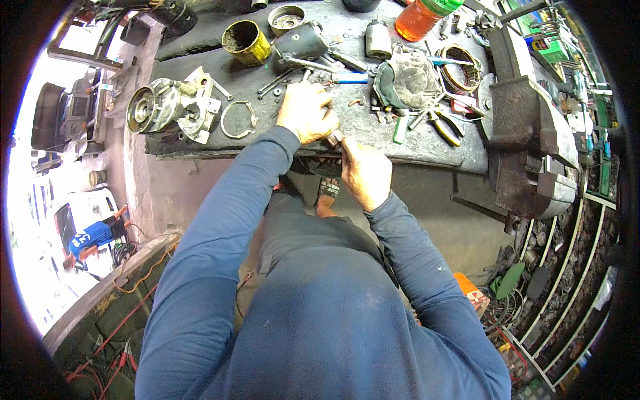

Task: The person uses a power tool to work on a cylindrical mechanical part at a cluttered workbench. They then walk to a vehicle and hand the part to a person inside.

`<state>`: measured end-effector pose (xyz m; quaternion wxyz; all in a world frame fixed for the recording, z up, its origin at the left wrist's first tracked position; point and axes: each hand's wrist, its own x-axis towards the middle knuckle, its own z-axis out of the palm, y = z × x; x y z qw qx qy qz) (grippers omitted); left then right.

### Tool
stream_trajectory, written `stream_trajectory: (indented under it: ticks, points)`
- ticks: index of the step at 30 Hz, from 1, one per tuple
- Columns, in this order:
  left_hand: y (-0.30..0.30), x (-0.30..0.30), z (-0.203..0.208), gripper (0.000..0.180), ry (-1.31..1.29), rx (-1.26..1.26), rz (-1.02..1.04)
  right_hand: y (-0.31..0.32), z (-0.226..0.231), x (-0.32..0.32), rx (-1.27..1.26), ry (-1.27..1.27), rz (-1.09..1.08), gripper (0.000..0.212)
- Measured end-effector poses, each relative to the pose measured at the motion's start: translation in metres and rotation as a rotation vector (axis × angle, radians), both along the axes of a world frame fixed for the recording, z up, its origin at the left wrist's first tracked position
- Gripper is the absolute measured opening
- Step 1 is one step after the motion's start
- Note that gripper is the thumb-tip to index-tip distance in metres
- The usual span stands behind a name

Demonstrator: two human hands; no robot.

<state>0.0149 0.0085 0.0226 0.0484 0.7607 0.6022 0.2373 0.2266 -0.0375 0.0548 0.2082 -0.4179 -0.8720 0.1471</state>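
My left hand and my right hand meet at the bench's front edge. Between them is a small metal cylindrical part, its exact kind hidden by my fingers. Both hands are closed around it, the left at its far side and the right at its near side. Just beyond my left hand lie long bolts and a blue-handled tool. A thin metal ring clamp rests left of it, beside a cast metal housing.
A dark bench vise stands at the bench's right end. On the worktop are a yellow can, a dark cylindrical motor housing, a copper-wound ring, yellow-black pliers and a bottle of red liquid. Another person is far left.
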Motion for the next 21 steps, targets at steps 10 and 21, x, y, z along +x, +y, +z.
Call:
stream_trajectory:
  ticks: [10,21]
  points:
    - [0.002,0.001,-0.002,0.036,0.052,-0.009,0.012,-0.001,-0.012,0.013,0.049,-0.001,0.056,0.018]
    - [0.0,0.004,0.001,0.029,-0.007,0.028,0.018,-0.004,-0.019,0.009,0.023,0.083,-0.033,0.015]
